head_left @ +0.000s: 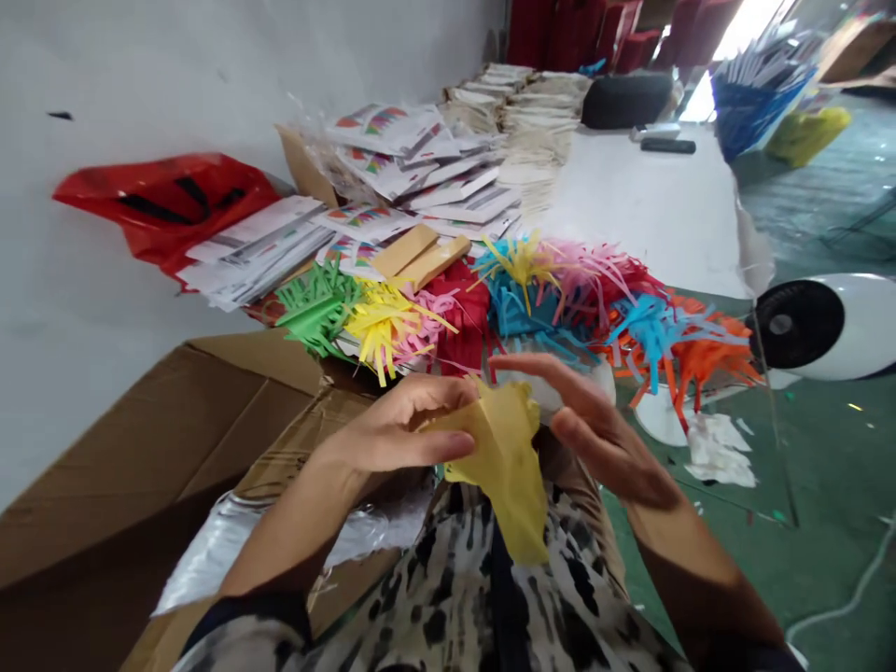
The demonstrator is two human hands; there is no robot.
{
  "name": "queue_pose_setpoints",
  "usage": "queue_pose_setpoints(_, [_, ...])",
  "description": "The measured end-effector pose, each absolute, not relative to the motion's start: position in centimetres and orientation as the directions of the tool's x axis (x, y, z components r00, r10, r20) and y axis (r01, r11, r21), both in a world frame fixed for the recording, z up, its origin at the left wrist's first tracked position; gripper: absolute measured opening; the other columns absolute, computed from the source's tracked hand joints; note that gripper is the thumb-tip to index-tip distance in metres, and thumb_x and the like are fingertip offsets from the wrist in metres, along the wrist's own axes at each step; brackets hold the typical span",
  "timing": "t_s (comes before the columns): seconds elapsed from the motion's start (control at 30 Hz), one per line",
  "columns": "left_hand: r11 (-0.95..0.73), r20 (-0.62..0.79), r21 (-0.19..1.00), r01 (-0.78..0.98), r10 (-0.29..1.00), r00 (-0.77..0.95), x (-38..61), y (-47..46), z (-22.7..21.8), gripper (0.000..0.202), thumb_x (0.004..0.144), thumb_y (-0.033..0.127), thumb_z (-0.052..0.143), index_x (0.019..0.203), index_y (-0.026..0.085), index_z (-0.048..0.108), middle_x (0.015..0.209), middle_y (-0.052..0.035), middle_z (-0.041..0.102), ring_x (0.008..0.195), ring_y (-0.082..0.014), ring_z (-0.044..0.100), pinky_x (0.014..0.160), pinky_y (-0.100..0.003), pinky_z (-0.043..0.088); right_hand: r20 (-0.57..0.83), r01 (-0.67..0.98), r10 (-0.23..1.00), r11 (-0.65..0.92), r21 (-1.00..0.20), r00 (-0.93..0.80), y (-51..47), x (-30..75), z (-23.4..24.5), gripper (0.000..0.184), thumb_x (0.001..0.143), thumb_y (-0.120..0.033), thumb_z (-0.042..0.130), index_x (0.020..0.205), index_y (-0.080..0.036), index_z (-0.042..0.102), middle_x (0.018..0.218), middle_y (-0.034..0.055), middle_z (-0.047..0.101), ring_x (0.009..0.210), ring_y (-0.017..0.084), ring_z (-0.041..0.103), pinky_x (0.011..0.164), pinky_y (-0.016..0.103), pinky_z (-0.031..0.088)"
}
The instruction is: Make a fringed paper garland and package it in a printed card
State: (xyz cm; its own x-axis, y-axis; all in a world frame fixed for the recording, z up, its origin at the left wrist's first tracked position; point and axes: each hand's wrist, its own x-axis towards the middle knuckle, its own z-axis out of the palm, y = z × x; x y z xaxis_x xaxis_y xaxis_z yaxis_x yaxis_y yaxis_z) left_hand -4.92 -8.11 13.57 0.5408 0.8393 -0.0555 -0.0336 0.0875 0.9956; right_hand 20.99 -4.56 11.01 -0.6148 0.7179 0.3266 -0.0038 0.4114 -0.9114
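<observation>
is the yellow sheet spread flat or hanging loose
Hanging loose: the yellow sheet droops, creased, from the left hand, while the right hand stands open beside it.

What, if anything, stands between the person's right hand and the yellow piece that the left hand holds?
Nothing visible stands between the right hand and the yellow piece. The left hand grips it from the opposite side, and the coloured fringes lie beyond both hands.

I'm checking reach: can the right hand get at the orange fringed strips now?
Probably yes: the right hand seems free of the yellow sheet, and only blue strips partly cover the orange strips nearby.
</observation>
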Motion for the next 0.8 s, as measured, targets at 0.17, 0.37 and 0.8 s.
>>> queue_pose_setpoints(0.17, [0.381, -0.228, 0.922, -0.075, 0.689, 0.688, -4.4, -8.2, 11.5, 0.031, 0.08, 0.041, 0.084, 0.082, 0.017, 0.066, 0.073, -0.0007, 0.061, 0.062, -0.0104, 0.054, 0.056, -0.019, 0.045, 0.062, -0.047, 0.611, 0.042, -0.998, -0.789, -5.3, 21.9, 8.2, 0.038, 0.098, -0.059, 0.067, 0.098, -0.021, 0.069, 0.099, 0.0065, 0.07, 0.091, 0.02, 0.068, 0.079, 0.032, 0.056])
queue_pose_setpoints(0.37, [0.697, -0.246, 0.712, 0.081, 0.14, 0.959, -1.7, -8.5, 4.3, 0.081, 0.035, 0.044, 0.1, 0.107, 0.018, 0.076, 0.082, -0.0054, 0.076, 0.076, -0.0294, 0.073, 0.069, -0.038, 0.062, 0.023, 0.16, 0.708, 0.191, -0.968, -0.705, -7.1, 26.2, 9.4, 0.029, 0.094, -0.044, 0.076, 0.087, -0.02, 0.063, 0.068, -0.0042, 0.057, 0.055, 0.008, 0.048, 0.046, 0.02, 0.035])
queue_pose_setpoints(0.8, [0.315, -0.574, 0.819, 0.48, 0.424, 0.701, -6.2, 0.5, 7.0, 0.053, 0.078, 0.067, 0.079, 0.111, 0.026, 0.081, 0.074, -0.0069, 0.078, 0.05, -0.0205, 0.068, 0.041, -0.027, 0.043, -0.051, 0.535, 0.956, 0.118, -0.836, -0.29, -1.3, 27.9, 5.5, 0.036, 0.092, -0.054, 0.072, 0.101, -0.021, 0.064, 0.073, -0.0018, 0.065, 0.058, 0.013, 0.055, 0.051, 0.025, 0.04])
